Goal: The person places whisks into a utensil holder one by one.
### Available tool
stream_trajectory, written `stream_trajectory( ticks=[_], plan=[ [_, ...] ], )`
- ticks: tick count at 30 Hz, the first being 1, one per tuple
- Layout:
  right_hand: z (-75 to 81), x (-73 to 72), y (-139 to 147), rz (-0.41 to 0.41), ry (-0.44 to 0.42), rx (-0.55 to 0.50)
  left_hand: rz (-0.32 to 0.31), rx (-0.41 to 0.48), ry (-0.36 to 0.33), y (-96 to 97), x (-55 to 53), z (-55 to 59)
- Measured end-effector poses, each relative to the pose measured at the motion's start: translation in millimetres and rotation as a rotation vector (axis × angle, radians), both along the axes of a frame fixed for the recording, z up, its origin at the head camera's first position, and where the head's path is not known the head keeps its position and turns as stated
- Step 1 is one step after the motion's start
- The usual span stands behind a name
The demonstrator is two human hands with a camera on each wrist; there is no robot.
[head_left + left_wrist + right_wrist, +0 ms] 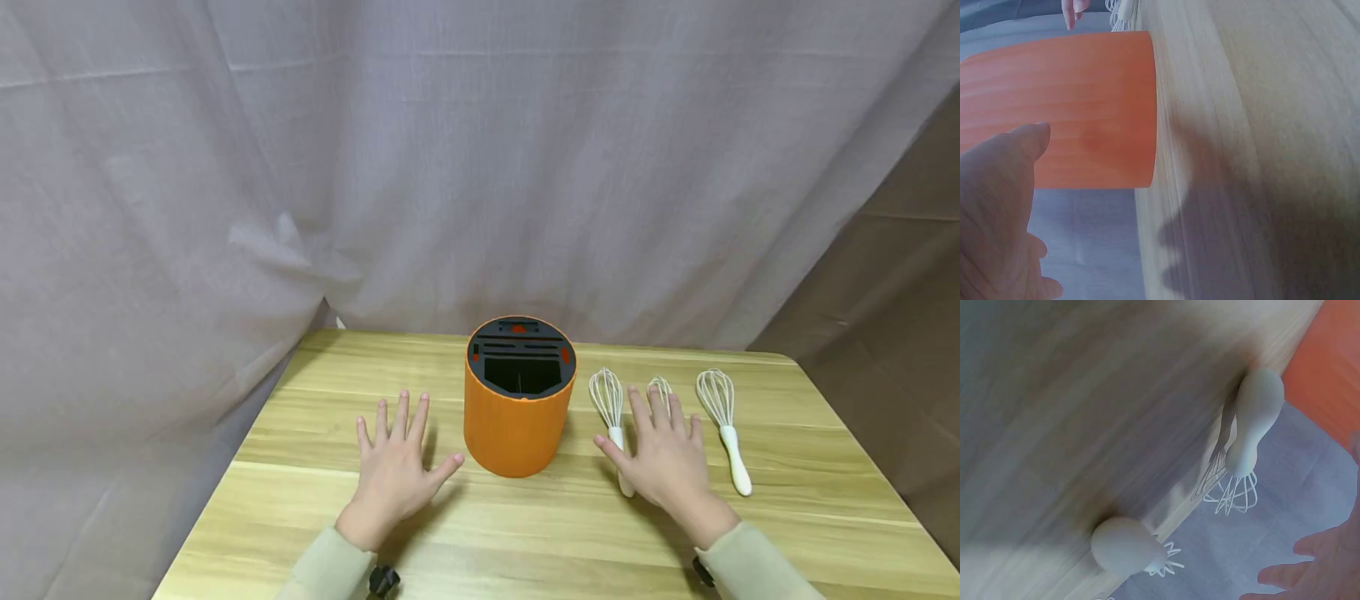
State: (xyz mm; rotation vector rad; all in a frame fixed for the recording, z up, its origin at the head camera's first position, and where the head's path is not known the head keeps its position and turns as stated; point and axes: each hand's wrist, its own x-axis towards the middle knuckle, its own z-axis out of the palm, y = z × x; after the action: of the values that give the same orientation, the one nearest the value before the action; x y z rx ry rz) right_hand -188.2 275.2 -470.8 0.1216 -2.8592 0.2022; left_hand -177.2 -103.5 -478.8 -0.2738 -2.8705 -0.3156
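Left hand [397, 475] hovers spread and empty beside the orange holder [516, 433]; right hand [670, 463], equally splayed and empty, hangs over the middle whisk [660, 387], with left whisk [616, 433] and right whisk [726, 431] either side; all three lie on the worktop [300, 483]; this looks like readiness before any grasp; the next move probably calls for lowering fingers round a whisk.

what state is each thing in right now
left hand, spread open, holding nothing
right hand, spread open, holding nothing
curtain, hanging, creased
orange holder, upright, slotted top uncovered
left whisk, lying down
middle whisk, lying down, right hand above it
right whisk, lying down
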Motion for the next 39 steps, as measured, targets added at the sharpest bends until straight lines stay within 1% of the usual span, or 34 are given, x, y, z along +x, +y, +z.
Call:
stream_trajectory(
  ticks=[4,8,14,17,19,22,25,27,29,34,37,39],
  plan=[
    [2.0,0.4,5.1,-0.001,-0.003,-0.008,0.005,-0.003,0.000,-0.2,-1.6,0.9],
    [2.0,2.6,11.9,-0.008,-0.005,-0.017,0.002,-0.004,-0.011,0.2,-0.9,0.6],
    [0.7,2.4,23.0,-0.014,-0.002,-0.040,0.007,-0.001,-0.034,-1.0,-0.5,-3.7],
    [0.2,1.1,29.8,-0.006,-0.011,-0.071,0.001,0.023,-0.041,-2.2,-1.6,-5.4],
    [0.8,-0.6,35.1,0.000,-0.023,-0.107,-0.005,0.059,-0.039,-3.2,-2.5,-5.7],
    [2.3,-3.5,43.3,0.004,-0.054,-0.187,-0.014,0.141,-0.032,-4.8,-4.0,-4.4],
    [3.6,-5.0,50.6,-0.014,-0.085,-0.247,-0.033,0.258,-0.034,-6.2,-6.3,-1.4],
    [3.6,-5.1,55.3,-0.032,-0.102,-0.278,-0.053,0.343,-0.051,-6.8,-9.1,1.7],
    [3.1,-5.4,59.6,-0.045,-0.100,-0.314,-0.070,0.414,-0.076,-7.1,-12.9,4.5],
    [5.2,-7.7,65.3,-0.059,-0.115,-0.439,-0.098,0.578,-0.128,-5.0,-21.3,13.9],
    [7.8,-9.2,65.7,-0.068,-0.146,-0.512,-0.119,0.693,-0.139,0.2,-25.0,21.5],
    [8.7,-10.4,66.3,-0.076,-0.163,-0.548,-0.153,0.788,-0.136,4.9,-27.9,27.1]
  ],
)
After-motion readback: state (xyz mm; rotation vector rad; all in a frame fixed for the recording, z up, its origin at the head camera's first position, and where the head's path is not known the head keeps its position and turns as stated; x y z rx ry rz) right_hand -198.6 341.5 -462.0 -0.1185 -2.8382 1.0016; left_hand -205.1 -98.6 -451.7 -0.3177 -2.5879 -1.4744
